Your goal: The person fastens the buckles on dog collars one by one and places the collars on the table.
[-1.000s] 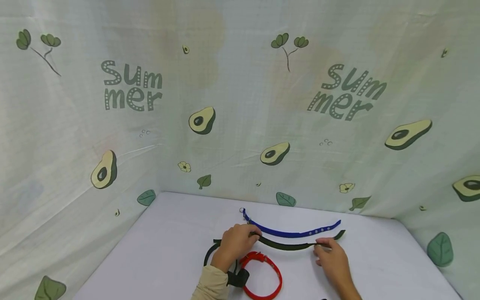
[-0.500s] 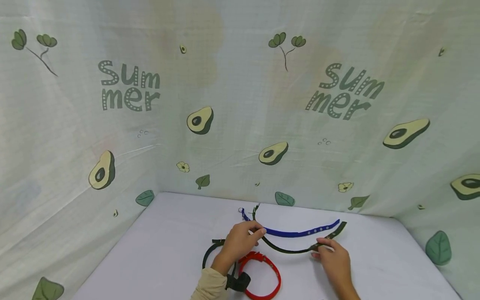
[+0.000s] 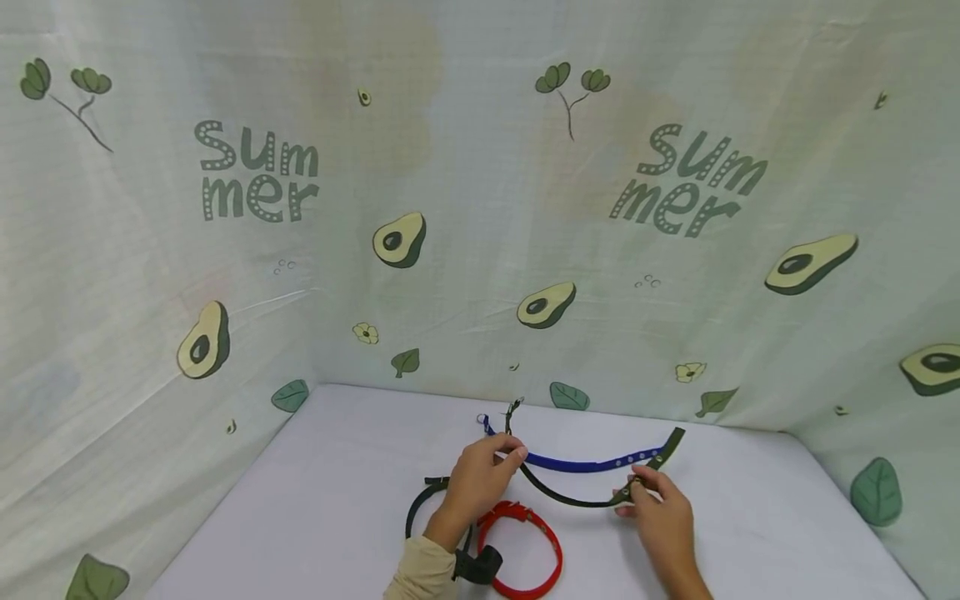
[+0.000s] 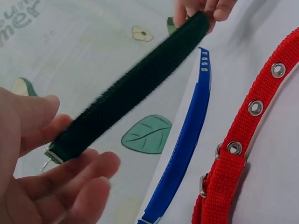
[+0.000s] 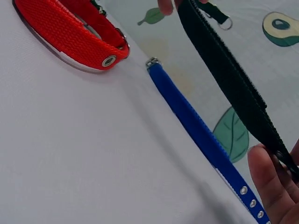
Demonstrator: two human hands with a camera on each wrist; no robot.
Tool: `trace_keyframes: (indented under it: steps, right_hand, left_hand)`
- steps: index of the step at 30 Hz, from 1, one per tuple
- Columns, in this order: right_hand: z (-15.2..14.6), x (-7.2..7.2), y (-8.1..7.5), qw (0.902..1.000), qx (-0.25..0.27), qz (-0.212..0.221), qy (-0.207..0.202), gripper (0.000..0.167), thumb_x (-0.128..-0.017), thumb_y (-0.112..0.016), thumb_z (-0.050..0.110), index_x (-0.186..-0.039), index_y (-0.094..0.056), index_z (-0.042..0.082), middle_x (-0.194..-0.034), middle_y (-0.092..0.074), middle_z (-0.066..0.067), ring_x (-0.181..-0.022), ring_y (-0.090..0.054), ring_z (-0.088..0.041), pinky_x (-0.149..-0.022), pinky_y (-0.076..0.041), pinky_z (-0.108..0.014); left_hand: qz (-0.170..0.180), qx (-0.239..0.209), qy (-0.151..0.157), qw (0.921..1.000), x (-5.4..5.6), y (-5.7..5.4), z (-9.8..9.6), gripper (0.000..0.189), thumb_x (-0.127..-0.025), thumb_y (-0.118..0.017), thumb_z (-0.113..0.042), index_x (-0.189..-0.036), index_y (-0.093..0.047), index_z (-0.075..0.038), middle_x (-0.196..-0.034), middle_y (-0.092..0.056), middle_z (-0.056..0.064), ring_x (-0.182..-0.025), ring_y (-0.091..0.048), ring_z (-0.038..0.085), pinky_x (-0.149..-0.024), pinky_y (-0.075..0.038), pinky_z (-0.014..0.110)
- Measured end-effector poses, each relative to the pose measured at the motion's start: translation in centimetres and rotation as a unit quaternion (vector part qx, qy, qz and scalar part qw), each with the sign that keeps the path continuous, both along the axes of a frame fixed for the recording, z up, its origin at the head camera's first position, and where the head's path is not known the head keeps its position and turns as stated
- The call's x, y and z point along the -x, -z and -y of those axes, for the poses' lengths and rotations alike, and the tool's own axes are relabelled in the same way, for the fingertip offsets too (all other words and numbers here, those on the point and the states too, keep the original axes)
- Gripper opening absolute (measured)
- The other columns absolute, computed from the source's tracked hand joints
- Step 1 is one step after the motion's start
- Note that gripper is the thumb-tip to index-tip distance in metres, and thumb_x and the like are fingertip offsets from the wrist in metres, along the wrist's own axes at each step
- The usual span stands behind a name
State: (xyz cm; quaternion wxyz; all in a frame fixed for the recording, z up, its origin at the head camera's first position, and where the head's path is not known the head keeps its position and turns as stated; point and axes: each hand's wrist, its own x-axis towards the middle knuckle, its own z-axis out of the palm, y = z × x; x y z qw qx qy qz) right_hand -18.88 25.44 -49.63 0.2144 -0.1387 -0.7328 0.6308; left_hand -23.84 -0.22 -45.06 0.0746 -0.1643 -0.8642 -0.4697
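Note:
A dark green dog collar (image 3: 564,500) is stretched in a sagging curve between my hands, lifted above the white table. My left hand (image 3: 480,477) pinches it near the buckle end, which sticks up past the fingers with its metal fittings. At the other end, my right hand (image 3: 662,510) pinches the collar by the eyelet part, and the tip points up and away. In the left wrist view the collar's flat webbing (image 4: 131,88) runs from one hand to the other. Behind it a blue collar (image 3: 573,467) lies unbuckled on the table.
A red collar (image 3: 559,557), closed in a loop, lies in front of the hands. Left of it a black collar (image 3: 411,512) is partly hidden by my left arm. A printed curtain (image 3: 480,250) hangs behind the table (image 3: 300,500).
The green collar has gone from nearly level to a deeper sag, with both ends raised. Its buckle end has come into sight above the left hand. The other collars stay put.

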Motion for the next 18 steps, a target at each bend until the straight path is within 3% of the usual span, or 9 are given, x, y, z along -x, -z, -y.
trace_keyframes:
  steps: [6, 11, 14, 18]
  right_hand:
    - [0.36, -0.01, -0.27, 0.9997, -0.015, 0.020, -0.006, 0.060, -0.094, -0.053, -0.002, -0.152, -0.038, 0.004, -0.108, -0.064, -0.028, -0.065, -0.069, -0.018, -0.056, -0.056, -0.031]
    - [0.53, -0.11, -0.39, 0.9990, -0.021, 0.039, -0.011, 0.072, -0.096, -0.056, 0.002, -0.159, -0.022, 0.006, -0.104, -0.068, -0.021, -0.069, -0.071, -0.017, -0.057, -0.055, -0.029]
    - [0.57, -0.19, -0.40, 0.9991, -0.030, 0.028, -0.012, 0.069, -0.096, -0.057, 0.003, -0.157, -0.024, 0.000, -0.099, -0.070, -0.018, -0.068, -0.070, -0.016, -0.057, -0.055, -0.029]
    - [0.52, -0.28, -0.26, 0.9986, -0.050, 0.010, -0.014, 0.058, -0.098, -0.057, 0.002, -0.150, -0.035, -0.006, -0.094, -0.071, -0.017, -0.066, -0.069, -0.013, -0.056, -0.055, -0.028]
  left_hand:
    - [-0.026, -0.028, 0.002, 0.9993, -0.09, 0.15, -0.32, 0.011, -0.095, -0.070, -0.030, -0.104, -0.072, -0.025, -0.091, -0.066, -0.013, -0.074, -0.059, 0.003, -0.063, -0.049, 0.025]
    - [0.005, -0.065, 0.023, 0.9976, -0.28, 0.17, -0.44, 0.044, -0.093, -0.072, -0.025, -0.136, -0.061, -0.028, -0.092, -0.064, -0.006, -0.068, -0.059, 0.005, -0.055, -0.049, 0.026]
    - [0.030, -0.082, 0.038, 0.9955, -0.30, 0.13, -0.55, 0.060, -0.092, -0.072, -0.022, -0.147, -0.049, -0.032, -0.093, -0.063, -0.004, -0.069, -0.059, 0.008, -0.055, -0.049, 0.027]
    - [0.054, -0.093, 0.054, 0.9927, -0.28, 0.10, -0.75, 0.069, -0.091, -0.071, -0.018, -0.151, -0.042, -0.034, -0.094, -0.061, -0.002, -0.070, -0.060, 0.010, -0.056, -0.051, 0.029]
